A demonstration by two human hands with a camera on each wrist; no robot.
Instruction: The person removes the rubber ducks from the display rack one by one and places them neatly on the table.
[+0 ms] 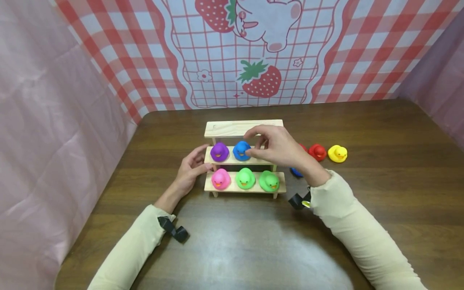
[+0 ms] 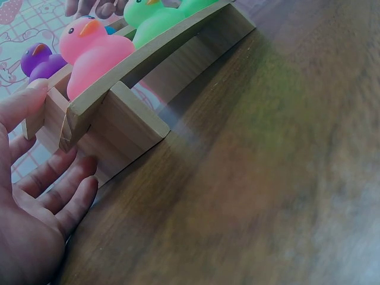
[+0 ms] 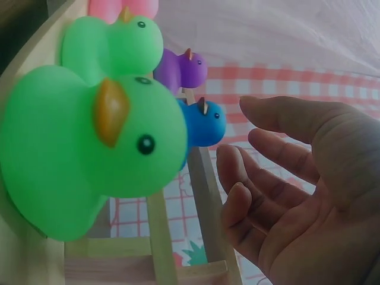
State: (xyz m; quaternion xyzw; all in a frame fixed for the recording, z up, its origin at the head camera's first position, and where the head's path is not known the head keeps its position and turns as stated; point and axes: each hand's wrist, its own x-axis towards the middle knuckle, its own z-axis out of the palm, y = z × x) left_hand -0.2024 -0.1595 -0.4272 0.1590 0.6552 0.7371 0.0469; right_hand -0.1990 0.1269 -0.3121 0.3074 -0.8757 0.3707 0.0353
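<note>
A three-tier wooden rack (image 1: 232, 129) stands on the table. Its middle shelf carries a purple rubber duck (image 1: 219, 152) and a blue rubber duck (image 1: 240, 150). On the bottom shelf sit a pink duck (image 1: 220, 179) and two green ducks, one in the middle (image 1: 245, 178) and one at the right (image 1: 269, 181). My left hand (image 1: 189, 169) holds the middle shelf's left end, thumb at the front edge and fingers behind and below. Beside the blue duck, my right hand (image 1: 277, 146) has its fingers spread and loosely bent; the right wrist view shows a gap between them and the duck.
Right of the rack lie a red duck (image 1: 317, 152) and a yellow duck (image 1: 337, 153). Another red one and a blue duck (image 1: 296, 172) are partly hidden by my right arm. A strawberry-print checked cloth (image 1: 261, 80) hangs behind the table.
</note>
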